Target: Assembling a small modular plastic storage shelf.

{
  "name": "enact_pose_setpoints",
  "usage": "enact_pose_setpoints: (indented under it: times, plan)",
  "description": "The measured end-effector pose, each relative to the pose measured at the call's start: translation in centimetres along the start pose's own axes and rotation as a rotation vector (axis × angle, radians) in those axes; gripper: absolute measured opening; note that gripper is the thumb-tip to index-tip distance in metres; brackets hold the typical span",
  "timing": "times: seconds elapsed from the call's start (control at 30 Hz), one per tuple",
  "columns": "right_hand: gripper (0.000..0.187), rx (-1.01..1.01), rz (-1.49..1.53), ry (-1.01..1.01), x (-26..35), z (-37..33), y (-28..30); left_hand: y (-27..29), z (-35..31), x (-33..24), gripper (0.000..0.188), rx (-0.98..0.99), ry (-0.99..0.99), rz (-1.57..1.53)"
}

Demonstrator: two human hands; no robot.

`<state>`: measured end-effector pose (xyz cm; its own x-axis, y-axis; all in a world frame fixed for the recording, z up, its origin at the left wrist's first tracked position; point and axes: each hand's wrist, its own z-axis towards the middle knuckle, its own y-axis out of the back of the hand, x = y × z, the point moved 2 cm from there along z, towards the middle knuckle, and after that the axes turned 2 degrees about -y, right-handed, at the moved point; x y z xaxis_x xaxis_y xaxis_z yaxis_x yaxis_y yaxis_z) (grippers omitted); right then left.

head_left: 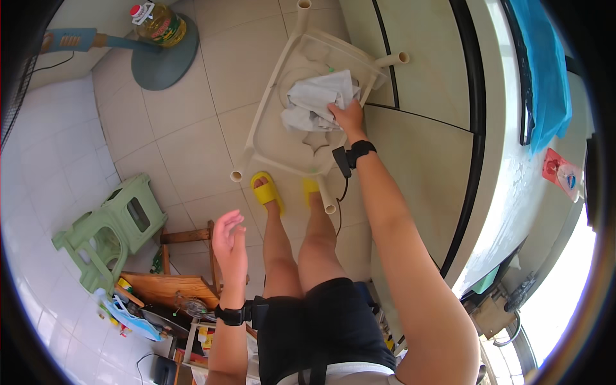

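A cream plastic stool [268, 131] is upside down in front of me, its legs sticking up. Across its underside lies a crumpled light grey cloth [314, 99]. My right hand [348, 119] grips the cloth's right side, thumb over the fabric, and the rest of its fingers are hidden behind it. My left hand [230, 242] hangs in the air left of my legs, touching nothing. Its fingers are loosely bent, with nothing in them. A black band circles each wrist.
Pale green stools [131, 215] stand at the left wall, near a wooden folding chair [173, 289]. An oil bottle [162, 25] rests on the round base of a fan [173, 67]. Cabinet doors [417, 167] and a counter [497, 212] run along the right.
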<state>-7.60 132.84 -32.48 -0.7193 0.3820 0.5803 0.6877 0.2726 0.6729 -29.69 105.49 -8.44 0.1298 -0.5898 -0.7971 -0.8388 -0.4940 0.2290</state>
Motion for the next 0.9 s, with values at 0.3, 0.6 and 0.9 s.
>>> enact_pose_setpoints:
  times: [0.3,0.6,0.9]
  plan:
    - [0.019,0.213,0.521,0.021,2.8,-11.4,4.7,-3.0,2.0,-1.1,0.059,0.26,-0.035,0.212]
    - [0.016,0.803,0.338,0.372,9.6,-23.5,14.0,-4.8,2.1,-8.0,0.116,0.317,-0.556,0.702]
    - [0.034,0.796,0.325,0.55,12.7,-19.9,13.3,-0.6,-1.0,-8.6,0.021,0.262,-0.363,0.543]
